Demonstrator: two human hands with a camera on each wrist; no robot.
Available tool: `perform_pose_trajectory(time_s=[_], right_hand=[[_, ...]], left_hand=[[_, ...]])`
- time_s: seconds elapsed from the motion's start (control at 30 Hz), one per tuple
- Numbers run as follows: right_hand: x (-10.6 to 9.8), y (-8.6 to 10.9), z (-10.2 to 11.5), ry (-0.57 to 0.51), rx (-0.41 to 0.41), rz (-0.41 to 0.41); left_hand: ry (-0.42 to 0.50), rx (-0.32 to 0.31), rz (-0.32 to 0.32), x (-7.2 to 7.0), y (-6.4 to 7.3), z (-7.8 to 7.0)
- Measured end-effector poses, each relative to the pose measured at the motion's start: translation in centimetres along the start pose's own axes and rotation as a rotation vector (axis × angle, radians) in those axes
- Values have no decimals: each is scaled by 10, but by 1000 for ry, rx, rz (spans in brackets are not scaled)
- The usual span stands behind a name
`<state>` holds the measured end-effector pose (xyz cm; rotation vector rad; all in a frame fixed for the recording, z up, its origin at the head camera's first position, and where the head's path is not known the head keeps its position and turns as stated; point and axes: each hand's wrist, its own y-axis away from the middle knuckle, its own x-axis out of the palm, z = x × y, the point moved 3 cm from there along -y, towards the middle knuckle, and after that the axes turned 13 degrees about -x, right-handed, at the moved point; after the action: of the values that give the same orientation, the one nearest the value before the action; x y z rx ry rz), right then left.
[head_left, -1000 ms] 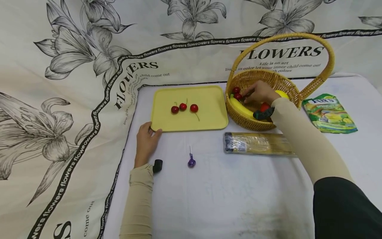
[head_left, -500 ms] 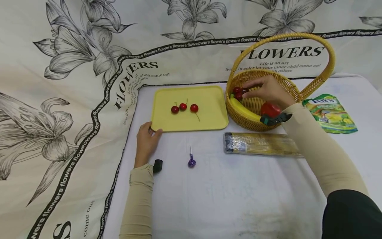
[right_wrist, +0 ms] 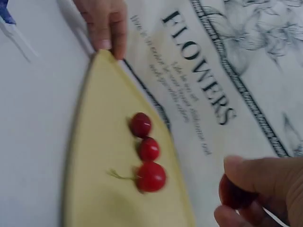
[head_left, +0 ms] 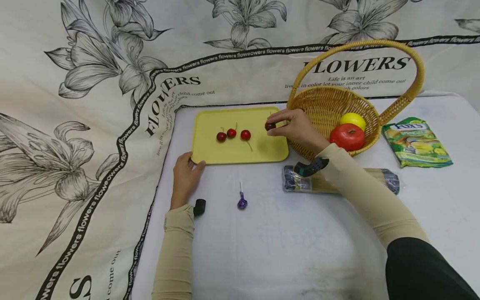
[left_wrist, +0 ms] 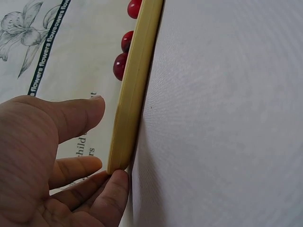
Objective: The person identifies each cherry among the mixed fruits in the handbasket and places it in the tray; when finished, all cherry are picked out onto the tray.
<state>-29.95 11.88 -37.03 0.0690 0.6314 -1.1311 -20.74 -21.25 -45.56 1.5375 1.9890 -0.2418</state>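
My right hand (head_left: 300, 128) pinches a dark red cherry (head_left: 269, 126) between thumb and fingers, above the right end of the yellow tray (head_left: 217, 153). That cherry (right_wrist: 234, 195) also shows in the right wrist view. On the tray lie three cherries with stems, among them a bright red cherry (head_left: 245, 134). My left hand (head_left: 186, 177) touches the tray's near left corner; in the left wrist view the fingers (left_wrist: 115, 191) meet the corner and the thumb stands off it. Right of the tray, the wicker basket (head_left: 322, 98) holds a red apple (head_left: 347, 137) and a yellow lemon (head_left: 352, 121).
A purple-wrapped lollipop (head_left: 242, 202) lies on the white cloth in front of the tray. Under my right forearm is a plastic-wrapped pack of thin sticks (head_left: 375, 177). A green FOX'S candy bag (head_left: 416, 143) lies at the right. The basket's tall handle (head_left: 418, 79) arches overhead.
My right hand has come out of the basket leftward with a cherry, now over the tray's right end. The banana seen earlier is hidden behind that hand. My left hand stays at the tray corner.
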Motion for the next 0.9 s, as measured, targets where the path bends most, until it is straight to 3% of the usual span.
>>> perform_pose_trajectory(time_s=[0.13, 0.27, 0.4, 0.63, 0.77, 0.9], right_hand=[[29, -11, -12, 58, 8, -44], [48, -16, -28, 55, 69, -72], [54, -16, -43, 56, 113, -77], [59, -16, -59, 60, 119, -60], [59, -16, -53, 84, 62, -49], [46, -9, -24, 111, -72, -66]], left_hand=[[-1, -8, 8, 1, -1, 0], [8, -13, 18, 3, -1, -1], [4, -6, 19, 4, -3, -2], [-12, 26, -4, -1, -4, -3], [2, 15, 2, -2, -4, 0], [3, 0, 8, -3, -4, 1]])
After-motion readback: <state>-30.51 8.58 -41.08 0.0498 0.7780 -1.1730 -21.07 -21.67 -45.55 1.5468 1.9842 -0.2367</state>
